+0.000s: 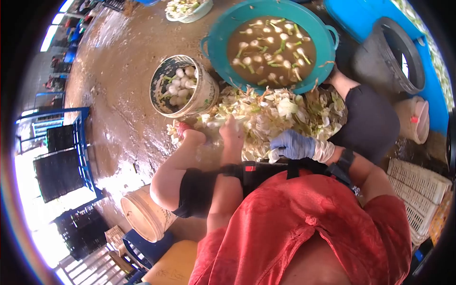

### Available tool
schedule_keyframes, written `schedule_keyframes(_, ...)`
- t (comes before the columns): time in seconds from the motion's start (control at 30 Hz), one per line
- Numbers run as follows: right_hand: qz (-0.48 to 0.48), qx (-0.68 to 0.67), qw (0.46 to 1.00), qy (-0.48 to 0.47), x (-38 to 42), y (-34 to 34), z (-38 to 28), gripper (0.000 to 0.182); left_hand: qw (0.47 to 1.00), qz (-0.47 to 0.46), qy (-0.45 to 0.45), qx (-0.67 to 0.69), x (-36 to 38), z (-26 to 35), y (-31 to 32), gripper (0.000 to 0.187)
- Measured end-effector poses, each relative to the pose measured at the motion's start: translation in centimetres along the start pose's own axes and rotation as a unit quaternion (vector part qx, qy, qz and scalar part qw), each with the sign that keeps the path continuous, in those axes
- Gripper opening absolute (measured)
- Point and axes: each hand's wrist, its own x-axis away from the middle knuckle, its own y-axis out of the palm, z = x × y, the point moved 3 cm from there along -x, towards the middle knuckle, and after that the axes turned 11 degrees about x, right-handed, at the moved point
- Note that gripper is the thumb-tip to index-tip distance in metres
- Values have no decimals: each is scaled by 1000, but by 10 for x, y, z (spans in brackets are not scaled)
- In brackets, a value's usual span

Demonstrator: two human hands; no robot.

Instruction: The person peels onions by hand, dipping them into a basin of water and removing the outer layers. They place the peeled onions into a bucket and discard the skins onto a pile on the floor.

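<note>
My left hand (231, 130) is bare and closed above the near left edge of a heap of pale peelings and leaves (280, 109); what it holds, if anything, is too blurred to make out. My right hand (295, 144), in a blue glove with a whitish cuff, is curled closed at the heap's near edge, its contents hidden. Beyond the heap, a large green basin (218, 47) of brown water holds several white bulbs with green stems (287, 63). On its left, a whitish bucket (207, 92) tilts toward me, with several trimmed white bulbs (181, 85) inside.
A bare foot (192, 134) rests beside the heap's left edge. A small basin (190, 12) of peelings stands at the top. To the right are a grey tub (380, 59), a pinkish bucket (412, 118) and a white crate (413, 194). A cream bucket (142, 216) lies lower left on wet floor.
</note>
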Motion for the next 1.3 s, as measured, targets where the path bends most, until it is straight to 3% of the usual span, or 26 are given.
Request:
schedule_keyframes(0.07, -4, 115, 989, 91, 1, -3, 26, 18, 978, 77, 109, -158, 16, 3, 22, 14)
schedule_keyframes(0.1, -7, 115, 990, 80, -3, -4, 31, 18, 964, 56, 134, -225, 23, -6, 35, 15)
schedule_keyframes(0.13, -25, 244, 960, 136, -6, -7, 39, 26, 798, -217, 353, -437, -33, -37, -15, 35)
schedule_keyframes(0.17, -40, 370, 909, 188, -9, -10, 47, 36, 786, -137, 110, -593, 3, -39, 26, 41)
schedule_keyframes(0.2, -43, 372, 910, 179, -10, -8, 51, 36, 668, -157, 79, -723, 34, -41, 56, 41)
schedule_keyframes(0.23, -73, 409, 884, 214, -8, -2, 56, 46, 726, -204, 39, -656, 30, -53, 48, 42)
schedule_keyframes(0.3, -157, 434, 849, 258, -8, 13, 63, 58, 729, -192, 73, -653, 12, -53, 41, 43)
schedule_keyframes(0.37, -223, 456, 826, 246, -10, 35, 80, 56, 706, -214, 108, -666, 9, -35, 47, 44)
schedule_keyframes(0.43, -266, 464, 811, 238, -18, 47, 99, 56, 741, -229, 114, -621, 25, -13, 64, 44)
schedule_keyframes(0.47, -290, 472, 788, 268, -22, 53, 113, 53, 769, -253, 115, -575, 34, -4, 75, 44)
schedule_keyframes(0.53, -308, 480, 755, 322, -24, 54, 147, 51, 772, -272, 106, -564, 49, 8, 89, 44)
schedule_keyframes(0.6, -319, 509, 677, 425, -27, 40, 190, 41, 779, -241, 53, -577, 59, 18, 94, 46)
schedule_keyframes(0.67, -331, 436, 708, 446, -19, 38, 234, 34, 797, -244, 68, -548, 56, 18, 79, 46)
schedule_keyframes(0.73, -378, 396, 748, 375, -10, 62, 282, 35, 816, -239, 81, -520, 41, 9, 57, 45)
schedule_keyframes(0.8, -339, 429, 726, 417, -18, 33, 215, 47, 802, -203, 199, -525, 19, -7, 38, 33)
schedule_keyframes(0.87, -401, 422, 703, 408, -44, -3, 130, 52, 808, -213, 166, -524, 16, -6, 49, 31)
schedule_keyframes(0.9, -318, 486, 741, 337, -45, -13, 108, 42, 802, -206, 129, -546, 12, -7, 51, 34)
schedule_keyframes(0.93, -323, 489, 736, 339, -59, -32, 89, 42, 794, -198, 92, -568, 8, -8, 52, 37)
schedule_keyframes(1.0, -434, 390, 750, 311, -94, -58, 66, 32, 812, -188, 78, -547, 2, -7, 54, 35)
schedule_keyframes(1.03, -302, 437, 807, 257, -108, -72, 69, 28, 828, -174, 75, -528, -2, -6, 54, 35)
schedule_keyframes(1.07, -265, 415, 825, 276, -125, -89, 82, 21, 842, -158, 73, -510, -5, -2, 53, 35)
schedule_keyframes(1.13, -85, 400, 876, 256, -156, -114, 133, 17, 858, -171, 80, -478, -8, 5, 57, 36)
schedule_keyframes(1.23, -120, 417, 850, 297, -215, -128, 196, 55, 888, -146, 77, -429, -16, 9, 53, 37)
schedule_keyframes(1.27, -76, 456, 847, 261, -227, -123, 223, 66, 903, -111, 64, -411, -18, 9, 50, 36)
schedule_keyframes(1.3, -69, 471, 833, 282, -231, -112, 247, 64, 904, -105, 64, -410, -19, 13, 53, 36)
